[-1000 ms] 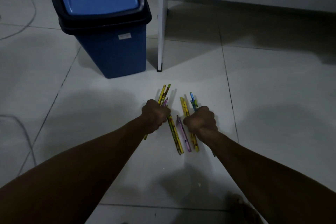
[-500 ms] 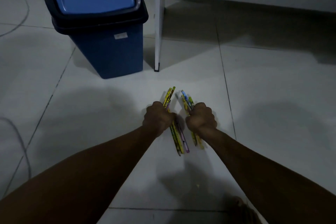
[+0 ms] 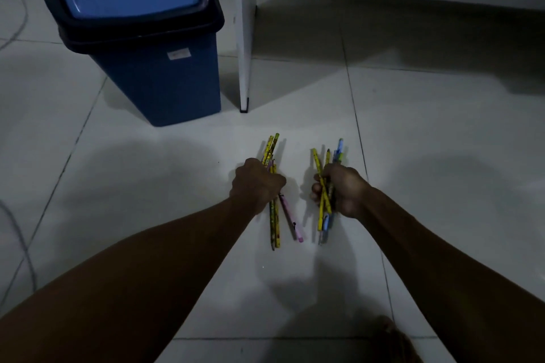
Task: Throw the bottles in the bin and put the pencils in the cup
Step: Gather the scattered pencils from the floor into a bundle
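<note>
My left hand [image 3: 257, 183] is closed around a bundle of pencils [image 3: 275, 224], mostly yellow with one pink, held just above the white tiled floor. My right hand [image 3: 343, 189] grips a second bundle of pencils [image 3: 323, 215], yellow and blue. The two bundles are apart, side by side in the middle of the view. A blue bin [image 3: 153, 68] with a black rim and blue swing lid stands on the floor at the upper left, beyond my left hand. No bottle and no cup is in view.
A white furniture leg [image 3: 243, 38] stands right of the bin, with a white frame running along the back. Cables [image 3: 17, 244] lie on the floor at the far left. A foot [image 3: 392, 339] shows at the bottom edge.
Both hands have closed on the pencils that lay on the floor and gathered them into two bundles. The hands have moved apart from each other.
</note>
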The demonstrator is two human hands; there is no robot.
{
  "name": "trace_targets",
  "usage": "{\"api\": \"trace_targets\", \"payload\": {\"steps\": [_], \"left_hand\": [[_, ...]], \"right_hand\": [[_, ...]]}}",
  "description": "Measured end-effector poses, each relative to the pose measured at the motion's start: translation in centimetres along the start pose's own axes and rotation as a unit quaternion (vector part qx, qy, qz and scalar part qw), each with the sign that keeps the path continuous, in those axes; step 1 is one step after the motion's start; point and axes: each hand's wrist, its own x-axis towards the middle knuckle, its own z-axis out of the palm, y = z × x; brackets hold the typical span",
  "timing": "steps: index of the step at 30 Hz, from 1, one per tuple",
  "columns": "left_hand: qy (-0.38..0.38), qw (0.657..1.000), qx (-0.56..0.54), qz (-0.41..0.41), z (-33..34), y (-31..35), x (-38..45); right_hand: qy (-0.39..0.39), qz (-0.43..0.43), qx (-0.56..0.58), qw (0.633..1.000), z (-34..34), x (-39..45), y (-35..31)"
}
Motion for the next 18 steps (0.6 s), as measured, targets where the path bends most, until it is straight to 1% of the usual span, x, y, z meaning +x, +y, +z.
{"api": "trace_targets", "payload": {"steps": [2,5,8,11,14,18], "left_hand": [[-0.002,1.0,-0.001,-0.003,-0.1,0.2,0.0],[0.0,1.0,-0.002,-0.012,-0.2,0.4,-0.1],[-0.006,1.0,-0.008,-0.029,-0.3,0.7,-0.2],[-0.009,0.999,-0.012,-0.036,-0.4,1.0,-0.4],[-0.013,0.999,-0.02,-0.033,-0.5,1.2,-0.6],[-0.022,0.998,-0.043,-0.037,-0.6,1.2,-0.7]], "right_hand": [[-0.008,-0.002,-0.032,0.999,0.5,-0.4,0.6],[0.031,-0.075,-0.144,0.986,1.8,-0.5,2.0],[0.088,-0.148,-0.278,0.945,2.5,-0.4,3.5],[0.094,-0.169,-0.372,0.908,2.7,-0.6,4.6],[0.113,-0.179,-0.407,0.889,2.7,-0.7,5.3],[0.107,-0.165,-0.427,0.883,2.6,-0.6,5.0]]}}
